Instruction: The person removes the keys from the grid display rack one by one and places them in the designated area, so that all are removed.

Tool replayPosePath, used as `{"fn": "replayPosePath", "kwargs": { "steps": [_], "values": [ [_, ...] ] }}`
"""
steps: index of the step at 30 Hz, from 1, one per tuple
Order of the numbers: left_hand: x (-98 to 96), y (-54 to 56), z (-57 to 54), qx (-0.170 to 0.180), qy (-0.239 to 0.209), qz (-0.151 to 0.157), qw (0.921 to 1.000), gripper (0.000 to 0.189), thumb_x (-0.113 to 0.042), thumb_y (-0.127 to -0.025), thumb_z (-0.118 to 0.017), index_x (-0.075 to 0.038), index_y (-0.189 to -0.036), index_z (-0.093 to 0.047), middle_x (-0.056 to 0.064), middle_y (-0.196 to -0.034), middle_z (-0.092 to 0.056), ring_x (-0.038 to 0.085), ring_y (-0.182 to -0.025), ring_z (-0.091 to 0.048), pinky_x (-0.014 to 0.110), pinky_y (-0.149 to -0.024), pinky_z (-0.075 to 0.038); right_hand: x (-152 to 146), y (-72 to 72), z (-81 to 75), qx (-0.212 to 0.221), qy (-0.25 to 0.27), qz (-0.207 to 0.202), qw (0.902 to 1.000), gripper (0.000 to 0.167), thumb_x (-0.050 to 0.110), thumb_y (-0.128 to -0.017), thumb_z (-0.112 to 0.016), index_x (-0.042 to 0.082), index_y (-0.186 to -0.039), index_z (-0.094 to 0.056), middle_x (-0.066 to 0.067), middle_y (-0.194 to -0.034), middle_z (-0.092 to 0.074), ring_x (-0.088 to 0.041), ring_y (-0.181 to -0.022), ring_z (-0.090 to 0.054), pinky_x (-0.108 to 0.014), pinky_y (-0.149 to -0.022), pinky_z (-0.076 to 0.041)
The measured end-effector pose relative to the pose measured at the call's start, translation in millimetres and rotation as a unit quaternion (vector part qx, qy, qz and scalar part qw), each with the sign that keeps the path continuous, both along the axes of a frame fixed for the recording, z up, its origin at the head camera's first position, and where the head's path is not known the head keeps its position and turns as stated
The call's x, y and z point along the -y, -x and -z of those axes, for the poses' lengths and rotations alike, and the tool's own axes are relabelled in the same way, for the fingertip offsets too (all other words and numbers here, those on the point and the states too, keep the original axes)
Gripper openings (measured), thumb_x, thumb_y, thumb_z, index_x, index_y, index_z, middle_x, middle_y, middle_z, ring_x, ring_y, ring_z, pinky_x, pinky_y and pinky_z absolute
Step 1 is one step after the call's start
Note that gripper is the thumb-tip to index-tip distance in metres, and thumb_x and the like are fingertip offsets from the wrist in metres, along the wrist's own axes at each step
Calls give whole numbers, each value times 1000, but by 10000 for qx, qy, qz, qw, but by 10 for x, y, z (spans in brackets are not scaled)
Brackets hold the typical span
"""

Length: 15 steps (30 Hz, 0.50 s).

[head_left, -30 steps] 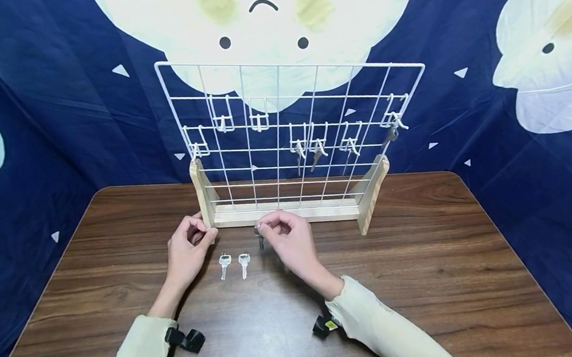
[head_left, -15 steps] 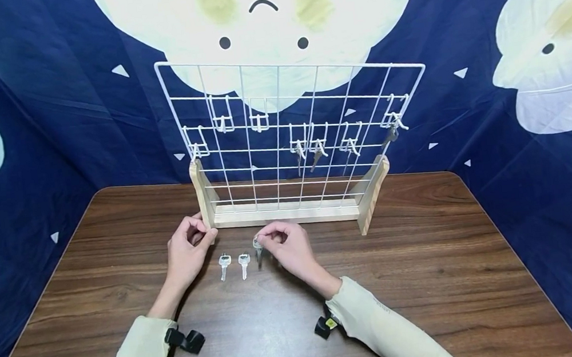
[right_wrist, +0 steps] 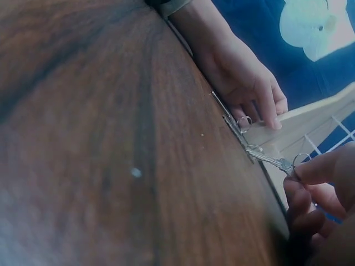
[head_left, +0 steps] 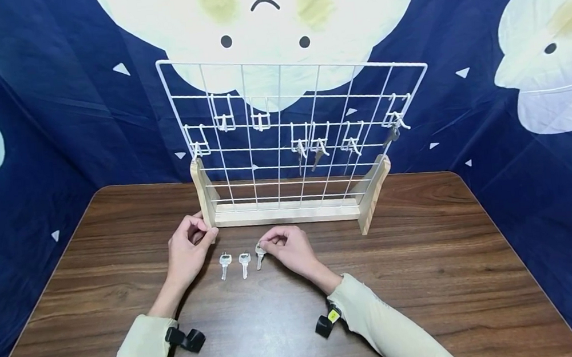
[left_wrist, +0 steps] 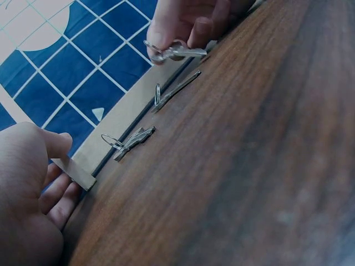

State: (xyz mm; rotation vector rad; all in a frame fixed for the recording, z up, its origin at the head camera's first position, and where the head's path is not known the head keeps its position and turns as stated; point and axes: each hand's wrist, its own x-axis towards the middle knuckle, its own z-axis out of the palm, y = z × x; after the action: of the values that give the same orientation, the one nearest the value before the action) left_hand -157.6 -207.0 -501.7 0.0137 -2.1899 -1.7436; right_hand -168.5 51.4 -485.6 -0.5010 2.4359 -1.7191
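Observation:
My right hand (head_left: 293,251) pinches a silver key (head_left: 259,256) near its bow. The small ring through this key shows at the fingertips in the right wrist view. Its blade points down and toward me, just above or on the table; which of these I cannot tell. To its left, two more silver keys (head_left: 225,265) with rings lie in a row. My left hand (head_left: 187,251) grips the left wooden foot (head_left: 205,209) of the rack, thumb in front and fingers behind. The left wrist view shows that hand (left_wrist: 33,188) around the foot's end.
The white wire grid rack (head_left: 283,144) stands at the back on a wooden base (head_left: 289,216). Several white hooks hang on it, and keys hang from some on the right side. Brown wooden table (head_left: 430,279) lies in front. Dark blue cloth (head_left: 104,115) surrounds the back and sides.
My right hand has come down and toward me, away from the rack's base, with the key still pinched, to the right end of the key row. The left hand stays on the foot.

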Motion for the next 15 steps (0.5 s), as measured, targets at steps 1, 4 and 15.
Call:
{"fn": "replayPosePath", "kwargs": {
  "steps": [1, 4, 15],
  "values": [
    [1, 1, -3, -5, 5, -6, 10000, 23, 7, -99, -78, 8, -100, -55, 29, -151, -64, -8, -114, -64, 11, -100, -57, -3, 6, 10, -58, -57, -4, 10000, 5, 6, -95, -81, 2, -96, -84, 3, -74, -70, 2, -62, -53, -13, -56, -42],
    [2, 4, -13, -1, 18, -27, 10000, 23, 7, -99, -78, 8, -100, -55, 29, -151, -64, -8, -114, -64, 11, -100, -57, -10, 20, 30, -279, -312, -27, 9991, 4, 6, -95, -81, 4, -95, -84, 8, -73, -67, 2, -61, -51, -13, -56, -40],
    [2, 4, -1, 44, -27, -11, 10000, 23, 8, -98, -78, 10, -101, -55, 29, -152, -63, -8, -112, -65, 9, -98, -57, -7, 8, 108, -1241, -861, -73, 9885, 7, 6, -95, -82, 12, -92, -85, 5, -79, -71, 4, -63, -50, -14, -56, -43]
  ]
}}
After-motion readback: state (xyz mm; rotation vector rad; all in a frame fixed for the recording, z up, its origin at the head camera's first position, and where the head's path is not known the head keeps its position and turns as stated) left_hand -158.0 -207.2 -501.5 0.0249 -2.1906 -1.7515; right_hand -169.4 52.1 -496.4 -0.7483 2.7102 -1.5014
